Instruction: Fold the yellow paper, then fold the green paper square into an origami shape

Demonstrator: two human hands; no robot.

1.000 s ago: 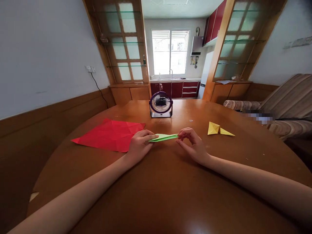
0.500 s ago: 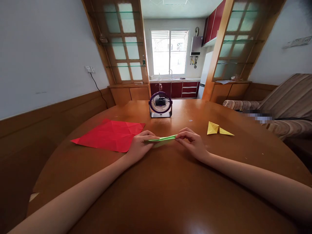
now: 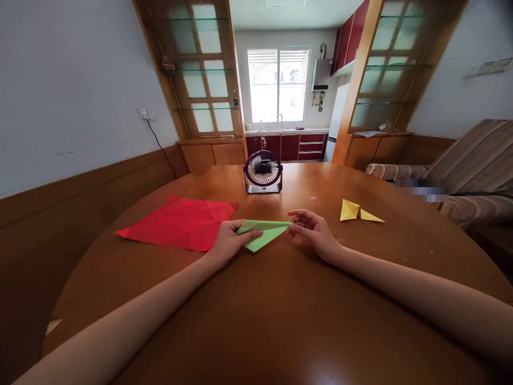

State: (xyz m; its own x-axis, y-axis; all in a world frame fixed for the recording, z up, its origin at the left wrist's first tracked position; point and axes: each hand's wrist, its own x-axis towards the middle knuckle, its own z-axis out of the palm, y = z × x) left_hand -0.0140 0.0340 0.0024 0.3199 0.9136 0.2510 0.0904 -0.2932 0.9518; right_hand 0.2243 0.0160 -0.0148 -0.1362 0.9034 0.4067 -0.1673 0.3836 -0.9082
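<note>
Green paper (image 3: pixel 262 233) was pinched at opposite ends by the left hand (image 3: pixel 229 241) and right hand (image 3: pixel 315 231), forearms resting on the counter (image 3: pixel 280 321).

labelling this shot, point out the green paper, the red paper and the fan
green paper (image 3: pixel 262 233), head view, middle of the folded flap
red paper (image 3: pixel 178 222), head view, centre of the sheet
fan (image 3: pixel 263 170), head view, front grille

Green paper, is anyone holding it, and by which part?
Yes. The left hand grips the green paper at its wide left end; the right hand pinches its pointed right tip.
</note>
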